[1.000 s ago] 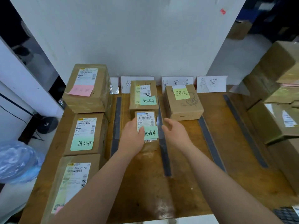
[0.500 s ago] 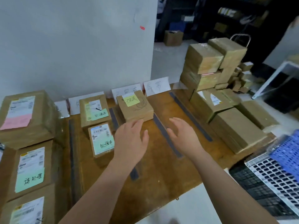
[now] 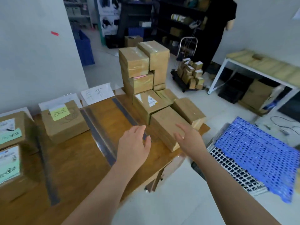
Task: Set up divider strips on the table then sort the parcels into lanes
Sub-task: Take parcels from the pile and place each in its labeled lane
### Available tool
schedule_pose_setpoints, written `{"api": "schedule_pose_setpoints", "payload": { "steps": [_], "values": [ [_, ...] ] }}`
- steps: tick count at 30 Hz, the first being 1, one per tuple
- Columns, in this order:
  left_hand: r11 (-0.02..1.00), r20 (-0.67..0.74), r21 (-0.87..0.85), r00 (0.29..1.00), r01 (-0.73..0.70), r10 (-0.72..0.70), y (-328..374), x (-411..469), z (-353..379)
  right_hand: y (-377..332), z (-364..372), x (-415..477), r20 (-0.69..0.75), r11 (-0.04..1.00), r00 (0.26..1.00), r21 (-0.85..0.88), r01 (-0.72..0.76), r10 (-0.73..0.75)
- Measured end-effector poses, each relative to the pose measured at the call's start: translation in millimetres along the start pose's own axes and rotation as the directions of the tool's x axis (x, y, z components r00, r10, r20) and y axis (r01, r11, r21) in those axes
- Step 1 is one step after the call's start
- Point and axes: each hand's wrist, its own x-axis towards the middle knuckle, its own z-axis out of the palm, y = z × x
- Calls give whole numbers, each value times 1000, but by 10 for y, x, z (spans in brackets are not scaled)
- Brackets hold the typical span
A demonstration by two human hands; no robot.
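Reaching hands, head view: left hand (image 3: pixel 134 143) and right hand (image 3: pixel 188 140), centre frame, fingers spread, gripping nothing, poised at nearest unsorted parcel (image 3: pixel 164 124), likely for a two-sided lift.
Divider strips (image 3: pixel 100 140): flat on table (image 3: pixel 78 159), marking lanes.
Sorted parcels (image 3: pixel 63 125): left frame, between strips.

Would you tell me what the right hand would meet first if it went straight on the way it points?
Probably the nearest plain parcel; the right hand hovers open over its near end, though the depth is unclear.
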Motion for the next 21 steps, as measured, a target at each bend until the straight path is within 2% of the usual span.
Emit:
{"api": "schedule_pose_setpoints", "payload": {
  "steps": [8, 15, 21],
  "values": [
    [989, 142, -113, 987, 95, -79, 738, 296, 753, 994, -261, 333, 97, 988, 987, 71, -135, 128],
    [978, 282, -89, 947, 187, -155, 851, 592, 1145, 1329, -171, 740, 168, 973, 966, 89, -214, 197],
    [942, 375, -106, 890, 319, -260, 876, 796, 1454, 1488, -36, 1063, 271, 953, 929, 99, -288, 252]
  ]
}}
